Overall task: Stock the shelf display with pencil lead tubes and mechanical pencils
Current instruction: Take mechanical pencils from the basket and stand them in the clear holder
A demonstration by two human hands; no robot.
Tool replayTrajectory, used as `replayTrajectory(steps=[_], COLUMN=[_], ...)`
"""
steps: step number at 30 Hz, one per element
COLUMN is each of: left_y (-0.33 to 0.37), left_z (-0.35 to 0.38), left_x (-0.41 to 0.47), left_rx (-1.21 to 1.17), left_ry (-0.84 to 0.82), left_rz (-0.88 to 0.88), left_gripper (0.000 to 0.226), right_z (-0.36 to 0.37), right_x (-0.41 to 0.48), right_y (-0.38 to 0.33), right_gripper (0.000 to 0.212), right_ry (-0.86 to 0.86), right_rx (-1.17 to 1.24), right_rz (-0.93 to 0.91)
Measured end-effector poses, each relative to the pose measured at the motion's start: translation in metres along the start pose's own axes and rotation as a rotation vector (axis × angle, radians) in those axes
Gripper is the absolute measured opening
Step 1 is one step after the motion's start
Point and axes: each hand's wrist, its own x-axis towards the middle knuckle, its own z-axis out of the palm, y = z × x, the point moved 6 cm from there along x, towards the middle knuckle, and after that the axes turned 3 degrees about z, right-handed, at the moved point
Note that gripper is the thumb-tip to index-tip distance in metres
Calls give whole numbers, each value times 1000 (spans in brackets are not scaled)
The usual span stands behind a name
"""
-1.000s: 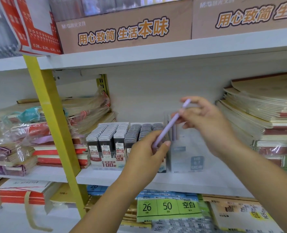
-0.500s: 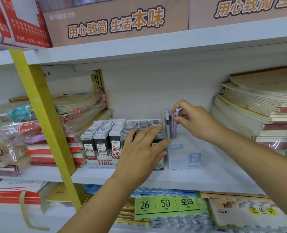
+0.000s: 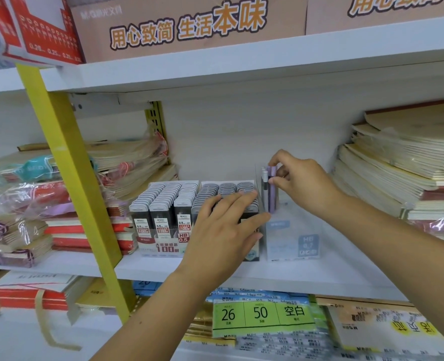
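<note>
Where the lower tier shows at the near edge, a green paper label (image 3: pixel 260 312) printed 26 and 50 lies among packets of paper goods. A slanting yellow metal upright (image 3: pixel 67 165) rises at the left. Above the label runs the white shelf board (image 3: pixel 306 278).

Near the front of that board stands a white cardboard display tray (image 3: pixel 161 247), packed with rows of black rectangular pencil lead tubes (image 3: pixel 163 204) with grey caps. The left hand (image 3: pixel 223 227) lies flat over the right-hand rows of those tubes, fingers straight and slightly spread, gripping nothing.

Just beside the tray on the right is a clear plastic pencil box (image 3: pixel 293 241) with a pale blue HB label (its walls are hard to trace). At the far left corner of this box a few pencils stand upright. Among them a grey and white mechanical pencil (image 3: pixel 264 188) is next to a lilac plastic mechanical pencil (image 3: pixel 272 196). The right hand (image 3: pixel 304 183) pinches the top of the lilac pencil between thumb and fingertips, and the pencil's lower end is down inside the box.

Farther back, stacks of tan-covered notebooks (image 3: pixel 403 162) fill the right of the shelf. Plastic-wrapped bundles of notebooks (image 3: pixel 20 204) fill the left. Overhead, on the upper shelf, sits a brown cardboard carton (image 3: pixel 187 24) with orange characters.
</note>
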Motion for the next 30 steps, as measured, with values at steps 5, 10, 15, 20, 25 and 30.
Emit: replayTrajectory(steps=[5, 10, 15, 20, 25, 30], left_y=[1, 5, 24, 56, 97, 123], left_z=[-1, -13, -14, 82, 168, 214], left_x=[0, -5, -87, -246, -421, -517], left_rx=[-28, -91, -277, -520, -667, -738], left_ry=[-19, 29, 299, -188, -717, -1042], left_rz=[-14, -58, -151, -545, -903, -1098], left_gripper=[34, 44, 30, 30, 43, 57], right_z=[-3, -37, -30, 108, 261, 347], right_x=[3, -32, -136, -253, -409, -527], right_y=[-5, -27, -57, -16, 53, 73], right_gripper=[23, 36, 23, 21, 24, 35], right_ry=[-50, 166, 199, -391, -818, -1017], right_rx=[-84, 50, 248, 215, 131, 126], right_rz=[29, 1, -124, 144, 587, 914])
